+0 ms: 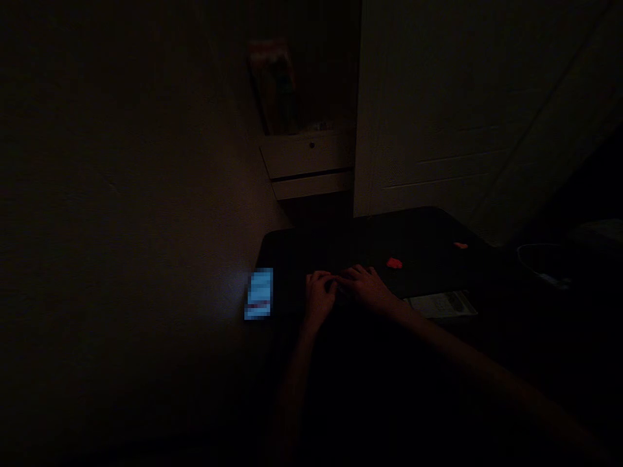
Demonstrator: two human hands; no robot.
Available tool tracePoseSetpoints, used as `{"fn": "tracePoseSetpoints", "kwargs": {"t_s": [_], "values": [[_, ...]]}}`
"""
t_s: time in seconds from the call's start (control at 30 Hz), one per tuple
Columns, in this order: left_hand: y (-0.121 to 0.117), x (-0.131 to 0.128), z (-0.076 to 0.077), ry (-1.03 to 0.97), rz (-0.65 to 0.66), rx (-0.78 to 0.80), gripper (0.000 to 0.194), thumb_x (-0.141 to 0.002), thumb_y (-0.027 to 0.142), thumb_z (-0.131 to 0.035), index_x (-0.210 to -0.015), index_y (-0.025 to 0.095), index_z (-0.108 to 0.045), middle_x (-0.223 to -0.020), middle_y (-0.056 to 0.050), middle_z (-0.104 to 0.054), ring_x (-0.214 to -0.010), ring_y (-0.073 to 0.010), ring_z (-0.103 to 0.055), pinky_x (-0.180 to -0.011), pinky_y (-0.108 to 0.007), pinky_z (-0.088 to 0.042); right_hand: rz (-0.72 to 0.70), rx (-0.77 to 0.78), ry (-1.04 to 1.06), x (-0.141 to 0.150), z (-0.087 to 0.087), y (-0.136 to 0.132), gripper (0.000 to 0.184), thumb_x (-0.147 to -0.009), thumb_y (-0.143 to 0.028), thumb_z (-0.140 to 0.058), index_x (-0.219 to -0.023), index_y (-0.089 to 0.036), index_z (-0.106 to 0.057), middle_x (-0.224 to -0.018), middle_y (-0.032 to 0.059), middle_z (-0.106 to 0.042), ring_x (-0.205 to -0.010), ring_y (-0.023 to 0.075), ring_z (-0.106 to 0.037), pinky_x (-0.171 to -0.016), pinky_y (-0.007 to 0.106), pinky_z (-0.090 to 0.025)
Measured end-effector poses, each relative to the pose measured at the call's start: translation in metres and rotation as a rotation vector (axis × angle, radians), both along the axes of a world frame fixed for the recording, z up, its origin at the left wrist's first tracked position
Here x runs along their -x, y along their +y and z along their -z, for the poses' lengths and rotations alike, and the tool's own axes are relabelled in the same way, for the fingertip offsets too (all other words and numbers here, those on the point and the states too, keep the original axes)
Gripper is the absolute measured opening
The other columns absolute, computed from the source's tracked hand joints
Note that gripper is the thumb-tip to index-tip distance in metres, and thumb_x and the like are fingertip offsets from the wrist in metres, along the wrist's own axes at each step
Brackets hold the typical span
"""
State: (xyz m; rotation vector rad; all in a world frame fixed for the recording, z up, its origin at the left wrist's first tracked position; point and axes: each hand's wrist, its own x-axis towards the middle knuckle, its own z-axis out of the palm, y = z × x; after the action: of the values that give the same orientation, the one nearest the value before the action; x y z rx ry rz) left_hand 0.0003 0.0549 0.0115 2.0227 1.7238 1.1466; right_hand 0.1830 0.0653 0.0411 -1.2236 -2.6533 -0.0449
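Note:
In the dim light, my left hand (319,297) rests low over the dark tabletop (335,243), its fingers curled inward. My right hand (365,285) comes in from the right, fingers bent, and its fingertips meet those of the left. Whatever lies between the fingertips is too dark and small to make out. A bright red, uneven lump (394,263) sits on the table just beyond my right hand. Farther right is a smaller orange-red piece (460,245).
A glowing screen (259,294), blurred into blocks, stands at the table's left edge by the wall (146,194). A pale printed item (440,305) lies near my right forearm. Behind the table is a white drawer unit (309,159). A rounded rim (540,246) shows faintly at right.

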Motion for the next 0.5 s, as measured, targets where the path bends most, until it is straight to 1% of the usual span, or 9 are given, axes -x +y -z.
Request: {"fn": "tracePoseSetpoints", "kwargs": {"t_s": [0.1, 0.17, 0.33, 0.5], "values": [[0.0, 0.001, 0.0, -0.007, 0.015, 0.0, 0.014, -0.088, 0.018, -0.066, -0.097, 0.023, -0.076, -0.11, -0.007, -0.067, -0.11, -0.0245, -0.056, -0.101, -0.044, -0.047, -0.012, 0.05, 0.038, -0.008, 0.003, 0.003, 0.049, -0.096, -0.012, -0.051, -0.143, -0.025, -0.054, -0.14, 0.0124, -0.06, -0.122, 0.0281, -0.051, -0.094, 0.043, -0.038], [0.0, 0.001, 0.001, -0.003, 0.03, -0.001, 0.014, -0.089, 0.018, -0.065, -0.097, 0.024, -0.076, -0.11, -0.006, -0.066, -0.111, -0.0243, -0.057, -0.101, -0.044, -0.047, -0.007, 0.052, 0.048, -0.01, 0.004, 0.003, 0.051, -0.094, -0.009, -0.051, -0.143, -0.022, -0.054, -0.14, 0.0138, -0.059, -0.123, 0.0285, -0.051, -0.094, 0.044, -0.038], [0.0, 0.002, 0.002, 0.02, 0.043, 0.0, 0.017, -0.09, 0.017, -0.064, -0.1, 0.024, -0.076, -0.112, -0.007, -0.066, -0.111, -0.0248, -0.056, -0.102, -0.043, -0.047, -0.003, 0.035, 0.039, -0.008, 0.001, -0.002, 0.046, -0.094, -0.012, -0.051, -0.139, -0.022, -0.058, -0.139, 0.0142, -0.059, -0.122, 0.03, -0.05, -0.095, 0.045, -0.037], [0.0, 0.002, 0.001, 0.041, 0.063, 0.008, 0.018, -0.09, 0.018, -0.062, -0.101, 0.026, -0.075, -0.115, -0.006, -0.065, -0.114, -0.025, -0.055, -0.102, -0.043, -0.047, -0.029, 0.063, 0.065, -0.014, 0.001, 0.0, 0.049, -0.094, -0.012, -0.053, -0.142, -0.024, -0.057, -0.137, 0.0137, -0.061, -0.121, 0.0284, -0.051, -0.096, 0.044, -0.037]]}}
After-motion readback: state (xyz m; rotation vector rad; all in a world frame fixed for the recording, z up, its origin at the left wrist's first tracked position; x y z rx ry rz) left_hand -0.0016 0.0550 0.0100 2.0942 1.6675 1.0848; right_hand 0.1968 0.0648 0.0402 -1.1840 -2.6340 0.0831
